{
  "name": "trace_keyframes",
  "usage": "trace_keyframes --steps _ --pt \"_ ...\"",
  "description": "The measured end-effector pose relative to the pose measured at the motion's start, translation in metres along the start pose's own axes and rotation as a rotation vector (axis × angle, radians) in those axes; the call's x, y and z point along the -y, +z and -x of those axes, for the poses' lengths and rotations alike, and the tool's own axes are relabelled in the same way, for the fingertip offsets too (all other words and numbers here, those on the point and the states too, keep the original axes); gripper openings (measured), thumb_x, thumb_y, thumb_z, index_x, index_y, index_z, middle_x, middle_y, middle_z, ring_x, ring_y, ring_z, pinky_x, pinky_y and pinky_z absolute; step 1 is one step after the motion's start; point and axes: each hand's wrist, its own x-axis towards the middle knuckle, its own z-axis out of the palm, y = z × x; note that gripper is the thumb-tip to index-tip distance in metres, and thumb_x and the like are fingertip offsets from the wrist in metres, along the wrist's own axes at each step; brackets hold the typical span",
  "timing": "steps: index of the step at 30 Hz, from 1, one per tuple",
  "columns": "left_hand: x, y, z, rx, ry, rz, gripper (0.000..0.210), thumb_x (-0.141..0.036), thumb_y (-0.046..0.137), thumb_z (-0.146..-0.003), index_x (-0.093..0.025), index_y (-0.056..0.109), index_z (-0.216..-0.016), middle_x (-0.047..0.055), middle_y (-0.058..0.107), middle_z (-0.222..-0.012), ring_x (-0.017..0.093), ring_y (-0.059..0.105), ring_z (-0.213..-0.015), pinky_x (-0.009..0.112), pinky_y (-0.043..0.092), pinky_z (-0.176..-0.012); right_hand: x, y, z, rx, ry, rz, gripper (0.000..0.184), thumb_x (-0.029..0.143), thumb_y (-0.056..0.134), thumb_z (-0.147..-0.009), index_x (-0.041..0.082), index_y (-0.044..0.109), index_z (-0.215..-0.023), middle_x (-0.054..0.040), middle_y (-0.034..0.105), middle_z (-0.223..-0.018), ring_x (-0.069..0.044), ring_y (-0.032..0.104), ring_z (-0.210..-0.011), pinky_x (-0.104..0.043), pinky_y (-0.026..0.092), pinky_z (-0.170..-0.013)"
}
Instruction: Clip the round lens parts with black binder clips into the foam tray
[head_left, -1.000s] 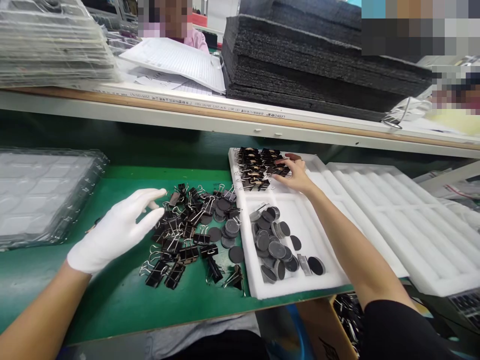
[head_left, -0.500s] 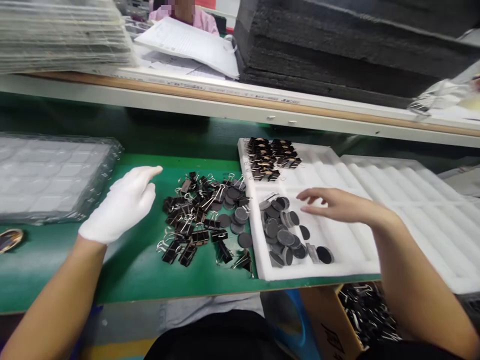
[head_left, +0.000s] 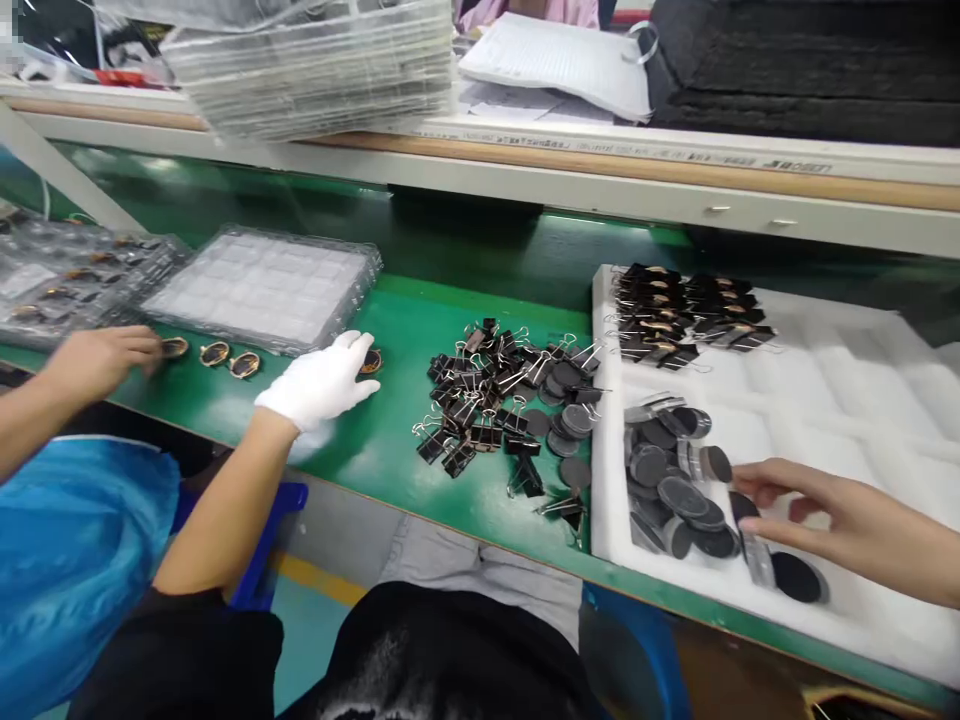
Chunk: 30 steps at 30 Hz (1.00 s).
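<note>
My left hand (head_left: 321, 385), in a white glove, hovers at a small gold-rimmed round piece (head_left: 370, 362) on the green table. Its thumb and fingers are apart on either side of that piece. My bare right hand (head_left: 832, 520) has thumb and fingertips closed around the edges of a black disc (head_left: 742, 505) over the white foam tray (head_left: 611, 480). More dark discs (head_left: 660, 490) lie piled in the tray beside it. Between my hands spreads a heap of black binder clips (head_left: 480, 390), with loose discs (head_left: 576, 420) at its right side.
Rows of clips holding pieces (head_left: 652, 310) fill the tray's back corner. A clear plastic tray (head_left: 262, 285) lies behind my left hand. A co-worker's hand (head_left: 105, 365) is near other gold-rimmed pieces (head_left: 229, 358) on the left. A shelf edge (head_left: 525, 165) crosses above the table.
The view has swung left, bringing the co-worker's arm into sight. My left hand has moved left to the gold-rimmed piece; my right hand has come down onto a disc.
</note>
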Motion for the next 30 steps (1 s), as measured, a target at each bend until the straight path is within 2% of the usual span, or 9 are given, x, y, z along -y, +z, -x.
trace_keyframes --steps 4,7,11,13,16,20,25,27,30 --pt "0.001 0.010 -0.001 -0.021 0.015 -0.035 0.065 -0.051 0.026 -0.106 -0.014 0.041 -0.159 0.015 0.065 -0.142 0.029 0.073 -0.115 0.038 0.057 -0.093 -0.016 -0.002 -0.002 0.113 -0.023 0.009 0.034 0.069 0.084 -0.056 0.042 0.074 -0.075 -0.0139 0.075 -0.090 -0.034 0.070 -0.074 -0.059 0.059 -0.074" --pt "0.002 0.017 -0.010 -0.043 -0.026 -0.025 0.072 -0.056 0.038 -0.102 -0.012 0.042 -0.158 0.018 0.068 -0.138 0.033 0.074 -0.116 0.039 0.056 -0.093 -0.019 -0.012 -0.004 0.100 -0.009 -0.019 0.041 0.073 0.084 -0.055 0.037 0.069 -0.068 -0.0137 0.074 -0.087 -0.033 0.069 -0.071 -0.057 0.058 -0.074" --pt "-0.004 0.021 -0.018 -0.133 -0.075 0.051 0.091 -0.056 0.059 -0.092 -0.012 0.028 -0.166 0.018 0.075 -0.128 0.036 0.077 -0.107 0.041 0.057 -0.091 0.018 -0.023 0.002 -0.357 0.100 -0.156 0.055 0.078 0.086 -0.039 0.035 0.070 -0.068 -0.0124 0.076 -0.081 -0.038 0.073 -0.073 -0.063 0.058 -0.080" --pt "-0.016 0.014 -0.020 -0.233 -0.049 0.132 0.095 -0.053 0.064 -0.089 -0.013 0.026 -0.166 0.015 0.077 -0.125 0.032 0.078 -0.104 0.038 0.058 -0.090 0.056 -0.019 0.010 -0.574 0.062 -0.258 0.052 0.075 0.087 -0.048 0.033 0.073 -0.076 -0.0114 0.078 -0.086 -0.038 0.075 -0.079 -0.063 0.061 -0.085" --pt "-0.055 -0.007 -0.023 -0.402 0.133 0.246 0.095 -0.049 0.068 -0.086 -0.014 0.028 -0.165 0.014 0.076 -0.128 0.027 0.078 -0.103 0.034 0.059 -0.088 0.120 0.001 0.017 -0.601 -0.168 -0.480 0.045 0.064 0.089 -0.060 0.030 0.074 -0.085 -0.0080 0.078 -0.085 -0.032 0.076 -0.076 -0.057 0.067 -0.079" --pt "-0.125 -0.040 -0.026 -0.462 0.461 0.226 0.090 -0.046 0.065 -0.090 -0.014 0.027 -0.165 0.013 0.078 -0.111 0.027 0.078 -0.091 0.036 0.058 -0.083 0.174 0.029 0.009 -0.337 -0.452 -0.670 0.029 0.053 0.084 -0.079 0.031 0.071 -0.093 -0.0032 0.078 -0.086 -0.025 0.077 -0.072 -0.045 0.070 -0.069" --pt "-0.174 -0.055 -0.039 -0.561 0.712 0.238 0.085 -0.039 0.056 -0.094 -0.006 0.018 -0.163 0.010 0.077 -0.095 0.026 0.074 -0.077 0.036 0.055 -0.071 0.175 0.039 -0.012 -0.872 -1.101 -0.225 0.017 0.014 0.074 -0.090 0.028 0.073 -0.100 -0.0044 0.081 -0.101 -0.024 0.079 -0.092 -0.040 0.068 -0.079" --pt "-0.178 -0.052 -0.046 -0.627 0.785 0.268 0.085 -0.035 0.056 -0.094 -0.005 0.014 -0.162 0.009 0.076 -0.095 0.025 0.073 -0.076 0.035 0.053 -0.068 0.168 0.040 -0.020 -0.940 -1.283 0.015 0.028 0.003 0.071 -0.088 0.026 0.074 -0.104 -0.0080 0.081 -0.111 -0.026 0.078 -0.102 -0.041 0.067 -0.083" --pt "-0.178 -0.045 -0.057 -0.744 0.862 0.265 0.085 -0.032 0.057 -0.094 -0.007 0.012 -0.161 0.006 0.075 -0.091 0.023 0.071 -0.072 0.033 0.051 -0.064 0.162 0.045 -0.026 -0.880 -1.295 0.135 0.038 -0.001 0.064 -0.086 0.023 0.073 -0.114 -0.0133 0.078 -0.120 -0.030 0.075 -0.112 -0.047 0.065 -0.087"
